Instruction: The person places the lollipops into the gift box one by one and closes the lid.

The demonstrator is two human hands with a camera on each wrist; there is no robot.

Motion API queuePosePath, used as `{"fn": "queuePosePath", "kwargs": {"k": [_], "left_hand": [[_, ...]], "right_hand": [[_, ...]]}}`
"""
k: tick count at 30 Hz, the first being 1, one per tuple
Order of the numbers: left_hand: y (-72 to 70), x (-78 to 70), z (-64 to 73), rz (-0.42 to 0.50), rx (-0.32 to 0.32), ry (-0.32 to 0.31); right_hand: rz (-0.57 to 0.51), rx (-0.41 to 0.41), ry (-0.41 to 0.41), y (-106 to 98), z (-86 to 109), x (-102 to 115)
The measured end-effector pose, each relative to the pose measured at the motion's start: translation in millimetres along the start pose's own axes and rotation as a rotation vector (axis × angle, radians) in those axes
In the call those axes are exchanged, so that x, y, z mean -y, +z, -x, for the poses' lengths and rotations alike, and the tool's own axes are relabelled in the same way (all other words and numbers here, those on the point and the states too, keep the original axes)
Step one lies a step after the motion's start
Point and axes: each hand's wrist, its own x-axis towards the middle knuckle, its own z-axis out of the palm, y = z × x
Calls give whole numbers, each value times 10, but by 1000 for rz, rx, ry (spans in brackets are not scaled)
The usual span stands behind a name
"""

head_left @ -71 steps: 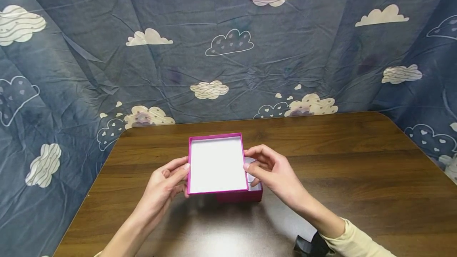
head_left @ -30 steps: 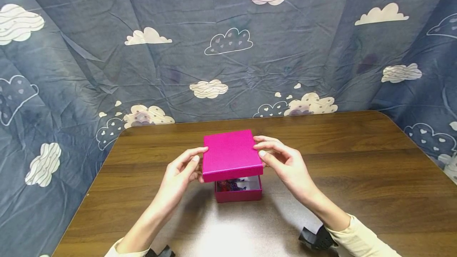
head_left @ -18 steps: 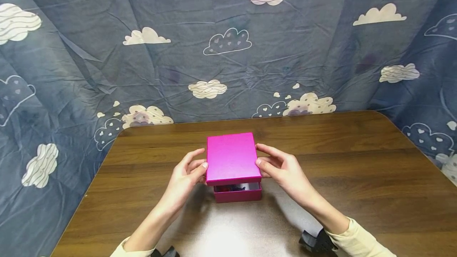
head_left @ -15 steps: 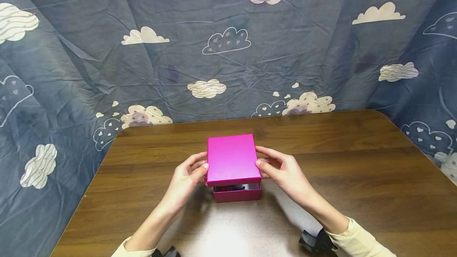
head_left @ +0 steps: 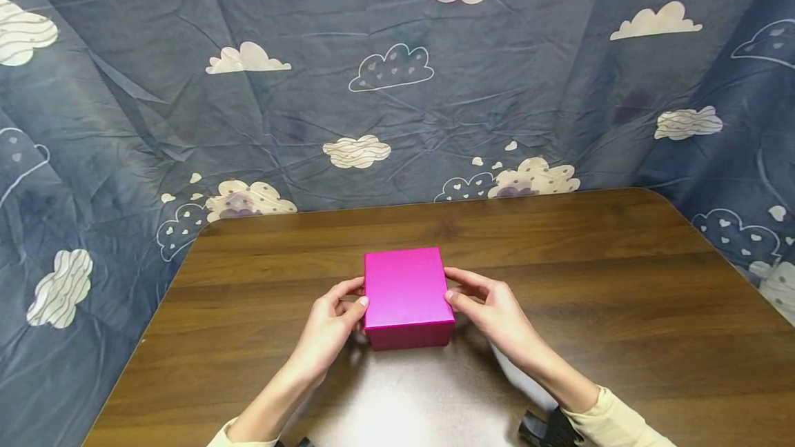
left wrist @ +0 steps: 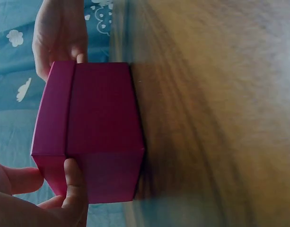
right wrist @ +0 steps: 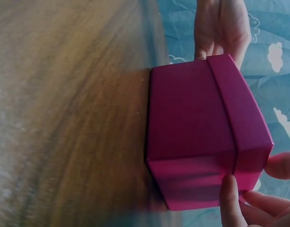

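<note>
A bright pink square lid sits on a matching deep-pink box, which stands on the table. In both wrist views a thin seam runs between the lid and the box below it. My left hand holds the lid's left side, its thumb near the top edge and the other fingers along the side. From the opposite side my right hand grips the lid the same way. The inside of the box is hidden under the lid.
The brown wood-grain table spreads out around the box. A dark blue curtain with white clouds hangs behind and at both sides. A black wrist device shows near the right sleeve.
Both hands turned the lid from inside-up to top-up, brought it over the box and lowered it on. The colourful contents, seen earlier through the gap, are now covered.
</note>
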Motion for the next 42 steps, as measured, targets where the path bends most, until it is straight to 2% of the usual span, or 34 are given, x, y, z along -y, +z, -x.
{"fn": "queuePosePath", "kwargs": {"k": [12,17,28,34,36,38,40,42], "left_hand": [[20,102,8,24,7,4],[24,132,38,36,-13,8],[24,182,47,60,-11,-15],[14,196,40,70,3,-51],[2,199,41,63,10,-61],[-25,193,53,8,14,-51],[-65,185,63,-103,11,-10],[-117,171,74,-277,-4,67]], "right_hand": [[-86,29,44,30,9,-84],[-92,61,14,49,21,-111],[-111,73,24,75,25,-181],[-122,81,10,69,34,-186],[-87,86,4,43,40,-183],[-8,79,-13,-1,54,-169],[117,50,-41,-59,76,-150],[296,-3,-90,-122,107,-126]]}}
